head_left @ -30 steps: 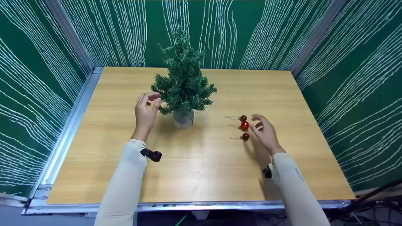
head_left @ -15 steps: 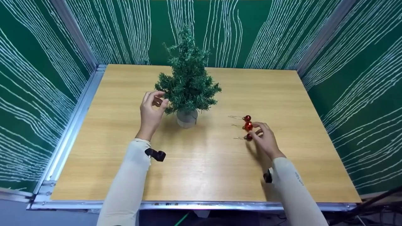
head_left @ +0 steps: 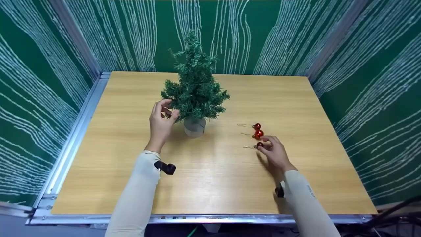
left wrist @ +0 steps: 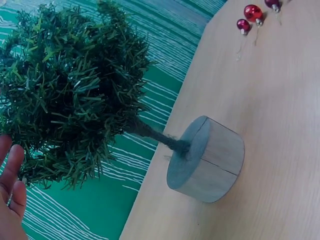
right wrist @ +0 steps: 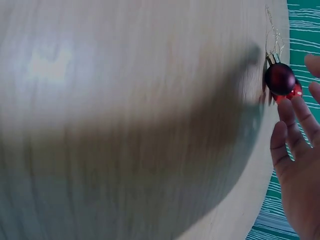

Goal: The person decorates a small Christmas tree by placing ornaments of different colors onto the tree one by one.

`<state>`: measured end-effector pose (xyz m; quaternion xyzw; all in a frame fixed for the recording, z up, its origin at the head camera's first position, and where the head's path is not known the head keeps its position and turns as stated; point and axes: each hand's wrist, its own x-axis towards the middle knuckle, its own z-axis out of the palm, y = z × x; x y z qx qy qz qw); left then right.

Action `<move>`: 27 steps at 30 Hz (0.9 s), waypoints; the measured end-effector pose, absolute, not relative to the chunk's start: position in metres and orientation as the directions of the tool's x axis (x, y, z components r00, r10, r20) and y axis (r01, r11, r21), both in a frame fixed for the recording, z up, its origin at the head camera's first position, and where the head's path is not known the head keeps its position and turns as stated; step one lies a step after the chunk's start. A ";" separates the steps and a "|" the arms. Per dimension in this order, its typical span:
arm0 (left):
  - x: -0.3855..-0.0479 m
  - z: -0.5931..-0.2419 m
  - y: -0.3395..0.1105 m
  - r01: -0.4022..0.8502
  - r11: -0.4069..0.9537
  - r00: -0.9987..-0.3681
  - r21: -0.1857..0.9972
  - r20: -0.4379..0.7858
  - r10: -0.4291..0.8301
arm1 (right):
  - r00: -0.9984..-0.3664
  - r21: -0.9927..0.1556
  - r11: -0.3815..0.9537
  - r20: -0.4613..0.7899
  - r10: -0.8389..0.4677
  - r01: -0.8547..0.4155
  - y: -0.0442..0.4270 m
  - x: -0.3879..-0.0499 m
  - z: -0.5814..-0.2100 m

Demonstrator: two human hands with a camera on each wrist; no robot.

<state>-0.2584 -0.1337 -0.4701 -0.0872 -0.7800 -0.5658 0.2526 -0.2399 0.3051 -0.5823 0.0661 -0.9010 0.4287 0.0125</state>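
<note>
A small green artificial Christmas tree (head_left: 197,85) stands upright on a round pale base (head_left: 194,128). My left hand (head_left: 159,128) is at its lower left branches, fingers loosely bent; whether they touch the greenery I cannot tell. On the right lie three red baubles with gold loops: a dark one nearest me (head_left: 260,144), a larger bright red one (head_left: 259,134) and a small one (head_left: 258,126) farthest. My right hand (head_left: 278,154) reaches to the nearest bauble. In the right wrist view its fingers (right wrist: 300,112) extend just beside that bauble, not closed round it.
The wooden tabletop (head_left: 210,184) has a metal rail (head_left: 77,131) along its left side. Green panels with white wavy lines (head_left: 227,39) rise at the back and sides. Black cables (head_left: 398,217) lie beyond the front right corner.
My right hand has come down and toward me, from beside the middle bauble to the nearest one. My left hand stays by the lower left branches, and the baubles still lie in place.
</note>
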 end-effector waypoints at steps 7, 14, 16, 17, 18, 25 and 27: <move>-0.258 -0.473 -0.130 0.475 0.372 -0.815 0.797 0.558 -0.154 | -0.992 -0.777 0.618 0.072 -0.105 -0.122 0.312 -0.241 -0.590; -0.258 -0.473 -0.127 0.511 0.388 -0.781 0.767 0.603 -0.163 | -0.994 -0.779 0.619 0.057 -0.093 -0.102 0.310 -0.244 -0.594; -0.258 -0.473 -0.126 0.518 0.383 -0.776 0.765 0.609 -0.166 | -0.995 -0.777 0.623 0.049 -0.090 -0.094 0.308 -0.245 -0.594; -0.258 -0.473 -0.125 0.522 0.378 -0.773 0.764 0.611 -0.167 | -0.995 -0.777 0.623 0.045 -0.087 -0.090 0.308 -0.245 -0.595; -0.259 -0.473 -0.125 0.527 0.370 -0.772 0.765 0.613 -0.168 | -0.996 -0.779 0.621 0.043 -0.084 -0.086 0.307 -0.245 -0.595; -0.258 -0.472 -0.123 0.490 0.384 -0.798 0.783 0.580 -0.164 | -0.996 -0.767 0.635 0.051 -0.076 -0.088 0.302 -0.247 -0.600; -0.256 -0.473 -0.123 0.473 0.392 -0.809 0.789 0.565 -0.161 | -0.995 -0.757 0.646 0.059 -0.079 -0.096 0.301 -0.248 -0.603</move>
